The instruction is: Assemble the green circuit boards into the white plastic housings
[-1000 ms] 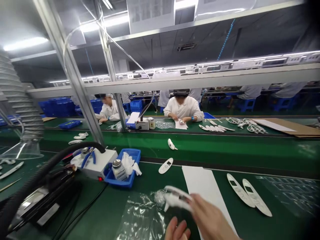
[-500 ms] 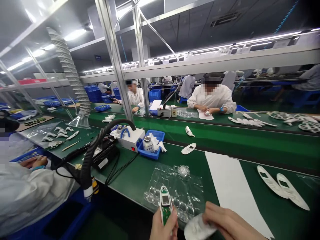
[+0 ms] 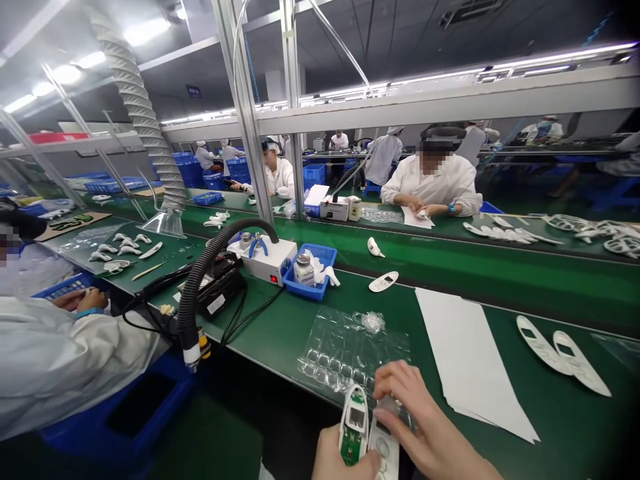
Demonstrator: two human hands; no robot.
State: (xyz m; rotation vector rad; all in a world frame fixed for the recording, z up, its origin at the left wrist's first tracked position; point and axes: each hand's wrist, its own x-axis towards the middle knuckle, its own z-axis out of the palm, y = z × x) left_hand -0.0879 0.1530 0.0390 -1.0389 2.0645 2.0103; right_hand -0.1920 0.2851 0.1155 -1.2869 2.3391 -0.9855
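My left hand point(image 3: 345, 460) is closed around a white handheld housing with a green circuit board point(image 3: 351, 445) and a small grey display point(image 3: 357, 418) showing. Beside it, on the right, is a white plastic shell point(image 3: 384, 450) with its inner side up. My left thumb lies close to the shell's lower part. My right hand point(image 3: 417, 420) bends over the shell's upper end, thumb and fingers around it, partly hiding it. Just beyond both hands a clear plastic bag point(image 3: 345, 337) lies on the bench, with several clear square pieces point(image 3: 330, 362) along its near edge.
White paper sheets point(image 3: 465, 353) lie to the right, then two white shells point(image 3: 563, 357). A blue tray point(image 3: 311, 291) with a bottle stands beyond the bag, next to a white power box point(image 3: 267, 261) and black hose point(image 3: 193, 287). A co-worker's sleeve point(image 3: 75, 353) is at left.
The white shell has come left, up against the housing in my left hand. My right hand moved left with it, its fingers now raised over the shell's top. The view shifted slightly.
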